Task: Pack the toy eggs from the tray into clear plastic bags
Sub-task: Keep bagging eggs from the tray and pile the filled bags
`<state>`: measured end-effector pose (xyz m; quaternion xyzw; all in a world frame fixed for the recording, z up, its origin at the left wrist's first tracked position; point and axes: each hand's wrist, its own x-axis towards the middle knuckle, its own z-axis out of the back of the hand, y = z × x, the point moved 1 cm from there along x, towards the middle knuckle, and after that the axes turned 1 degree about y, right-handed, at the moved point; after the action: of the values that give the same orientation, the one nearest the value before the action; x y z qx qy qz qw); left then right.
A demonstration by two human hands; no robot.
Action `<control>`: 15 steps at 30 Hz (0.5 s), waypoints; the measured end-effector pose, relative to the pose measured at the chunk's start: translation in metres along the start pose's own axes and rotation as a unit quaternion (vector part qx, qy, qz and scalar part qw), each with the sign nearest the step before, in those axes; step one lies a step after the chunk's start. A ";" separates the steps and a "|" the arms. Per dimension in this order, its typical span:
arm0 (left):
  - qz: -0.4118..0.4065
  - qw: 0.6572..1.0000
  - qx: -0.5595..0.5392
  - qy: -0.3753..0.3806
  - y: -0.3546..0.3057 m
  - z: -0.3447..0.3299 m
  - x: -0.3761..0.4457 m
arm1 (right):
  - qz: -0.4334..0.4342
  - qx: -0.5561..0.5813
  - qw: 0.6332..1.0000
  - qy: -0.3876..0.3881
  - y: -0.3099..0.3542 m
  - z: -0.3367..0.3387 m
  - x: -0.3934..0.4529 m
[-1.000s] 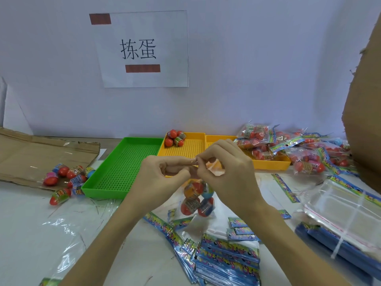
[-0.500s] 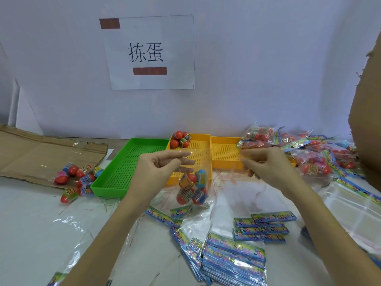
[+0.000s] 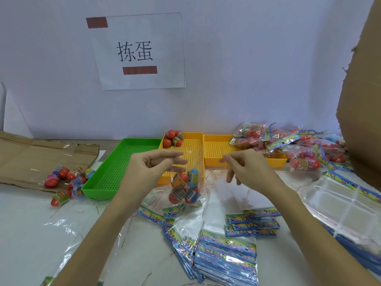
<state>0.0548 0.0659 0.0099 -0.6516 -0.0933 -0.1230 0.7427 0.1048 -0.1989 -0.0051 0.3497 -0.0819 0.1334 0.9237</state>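
Toy eggs (image 3: 184,187): four or so, red and blue with printed label bands, hanging in a clear plastic bag (image 3: 191,176) held above the bench (image 3: 31,223), in front of the yellow tray (image 3: 191,145).
Holding: left hand (image 3: 152,168) pinches the bag's top edge between thumb and fingers; right hand (image 3: 245,168) pinches what looks like the opposite end of the top strip, other fingers loose. The film there is too transparent to be sure.
Handling, judged: eggs light, hard, smooth and apt to roll; film thin, limp, slippery, sagging under the load. Best gripped at the top band with a hand at each corner, mouth kept up.
Stock remaining: a few eggs in the yellow tray's far corner (image 3: 173,138); loose eggs (image 3: 66,180) left of the green tray (image 3: 115,174).
Finished: filled bags (image 3: 288,147) piled at right.
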 end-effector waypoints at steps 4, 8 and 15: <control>0.004 1.000 -0.005 0.001 0.001 0.000 0.000 | 0.011 0.075 0.997 -0.029 0.004 0.001 -0.003; 0.006 1.000 -0.010 0.004 0.002 0.000 0.001 | 0.038 -0.011 0.999 0.009 0.012 0.001 -0.004; 0.001 1.000 -0.010 0.007 0.003 -0.001 0.002 | 0.014 0.240 0.963 0.125 0.030 -0.005 -0.010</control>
<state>0.0576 0.0656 0.0073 -0.6580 -0.0867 -0.1276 0.7371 0.0864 -0.1755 0.0073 0.5408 0.0634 0.2051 0.8133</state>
